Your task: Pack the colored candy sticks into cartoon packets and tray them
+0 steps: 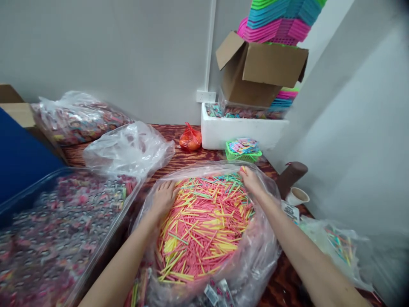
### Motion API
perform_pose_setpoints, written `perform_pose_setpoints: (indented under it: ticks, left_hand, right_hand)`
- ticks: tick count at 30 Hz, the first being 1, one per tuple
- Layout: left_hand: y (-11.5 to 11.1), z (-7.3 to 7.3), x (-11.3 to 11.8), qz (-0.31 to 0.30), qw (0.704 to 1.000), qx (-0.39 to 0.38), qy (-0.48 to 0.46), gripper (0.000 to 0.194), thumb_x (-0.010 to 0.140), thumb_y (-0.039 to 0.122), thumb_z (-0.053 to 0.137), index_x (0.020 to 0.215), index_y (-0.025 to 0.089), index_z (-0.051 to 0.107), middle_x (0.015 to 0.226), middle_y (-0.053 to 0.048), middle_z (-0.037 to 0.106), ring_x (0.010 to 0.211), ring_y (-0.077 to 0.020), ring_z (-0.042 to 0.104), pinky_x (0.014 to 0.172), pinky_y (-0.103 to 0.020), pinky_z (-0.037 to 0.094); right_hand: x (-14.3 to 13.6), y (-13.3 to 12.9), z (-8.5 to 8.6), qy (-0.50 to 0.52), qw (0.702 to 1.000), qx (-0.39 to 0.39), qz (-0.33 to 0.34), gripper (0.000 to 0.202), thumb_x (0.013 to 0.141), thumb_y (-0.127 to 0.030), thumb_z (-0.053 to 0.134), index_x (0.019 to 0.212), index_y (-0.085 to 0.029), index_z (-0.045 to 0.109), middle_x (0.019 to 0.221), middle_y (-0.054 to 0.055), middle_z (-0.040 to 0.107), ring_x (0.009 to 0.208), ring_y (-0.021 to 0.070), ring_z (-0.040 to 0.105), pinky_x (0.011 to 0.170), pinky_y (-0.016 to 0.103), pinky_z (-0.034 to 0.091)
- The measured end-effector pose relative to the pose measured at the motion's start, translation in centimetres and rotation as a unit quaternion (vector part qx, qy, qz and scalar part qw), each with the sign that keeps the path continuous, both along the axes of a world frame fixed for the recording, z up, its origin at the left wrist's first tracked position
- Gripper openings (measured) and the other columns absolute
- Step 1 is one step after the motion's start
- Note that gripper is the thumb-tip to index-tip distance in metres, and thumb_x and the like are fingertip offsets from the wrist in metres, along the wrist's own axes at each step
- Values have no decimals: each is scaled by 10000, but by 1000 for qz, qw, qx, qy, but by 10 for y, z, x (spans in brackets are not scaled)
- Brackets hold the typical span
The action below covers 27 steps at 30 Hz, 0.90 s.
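Many thin, straight sticks [204,230], pink, yellow and some green, lie crisscrossed inside a crinkled clear plastic bag [257,256], wide-mouthed, on the wood-grained surface [283,277]. Left hand [164,198]: at the bag's left rim, palm down, fingers extended, nearly side by side, touching the film. Right hand [251,180]: at the bag's far right rim, fingers curled; cannot tell whether they pinch film or sticks. Left of the bag: smooth-walled tub [107,241]. Behind the bag: rigid white box [244,133].

The clear plastic bag [260,260] looks glossy, the table [174,160] wood-grained, the carton [271,66] matt cardboard.
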State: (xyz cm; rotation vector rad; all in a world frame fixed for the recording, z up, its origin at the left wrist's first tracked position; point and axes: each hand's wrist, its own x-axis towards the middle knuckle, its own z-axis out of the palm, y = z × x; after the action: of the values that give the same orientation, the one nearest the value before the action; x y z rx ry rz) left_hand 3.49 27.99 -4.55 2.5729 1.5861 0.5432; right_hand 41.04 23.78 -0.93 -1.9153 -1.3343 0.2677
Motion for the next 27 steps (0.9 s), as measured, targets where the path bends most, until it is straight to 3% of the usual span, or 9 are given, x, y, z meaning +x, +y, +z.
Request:
perform_pose_setpoints:
  ticks: [5,7,10,13,16,19,22,24,27]
  left_hand:
    - [2,-6,-4,-5,999,-40,8,369,973,354,381,1244,200,579,1325,-107,598,1242,-244,527,1042,-429,394]
    - [0,3,-6,-1,999,-45,6,374,960,363,417,1252,195,578,1354,-119,572,1265,-256,508,1058,-434,382]
    - [-12,30,-7,5,999,-40,-7,378,945,336,453,1257,160,574,1365,-147,551,1264,-266,504,1070,-429,373]
    - [-50,60,-3,6,999,-29,-32,358,944,319,462,1236,148,580,1303,-138,592,1220,-250,535,1049,-398,401]
    - [-127,71,7,-6,990,-1,-141,285,956,309,450,1164,193,607,1142,-95,663,1088,-228,599,975,-396,458]
    - [-223,48,17,-33,981,-10,-191,250,961,273,429,1107,193,615,1076,-92,671,1040,-222,608,917,-393,489]
    - [-297,8,19,-61,988,-14,-144,429,919,263,505,1340,181,483,1333,-135,556,1236,-270,509,1024,-461,430]
    - [-322,-10,16,-78,991,-28,-104,563,913,236,508,1449,177,347,1420,-133,490,1326,-287,426,1093,-499,357]
    - [-328,-15,6,-124,986,-71,-85,616,915,254,508,1483,187,278,1441,-125,472,1345,-279,403,1132,-510,305]
  right_hand:
    - [1,9,-4,-4,1000,-10,9,147,788,-291,480,656,-228,492,635,4,587,608,182,511,590,277,339]
    - [-6,-6,-1,-2,1000,-6,24,160,807,-310,475,673,-226,502,647,7,591,628,186,518,601,279,356]
    - [-25,-48,8,5,999,15,48,193,853,-363,465,761,-219,554,737,28,633,718,204,559,667,297,398]
    - [-57,-100,16,60,992,91,61,239,900,-408,462,889,-214,599,869,53,672,845,224,597,770,333,431]
    - [-93,-150,10,196,968,127,87,249,911,-422,489,956,-211,614,957,67,678,871,215,614,798,340,471]
    - [-119,-194,-15,294,946,108,84,230,892,-429,538,887,-212,613,848,42,676,734,189,606,710,312,486]
    - [-130,-232,-45,303,948,83,42,273,892,-454,535,838,-202,626,704,13,633,637,174,568,634,288,455]
    - [-133,-253,-57,293,953,67,26,306,894,-474,523,807,-200,629,625,-5,588,591,168,543,610,283,435]
    - [-133,-270,-61,285,957,54,19,311,891,-485,521,805,-204,625,624,-2,583,599,174,544,617,288,431]
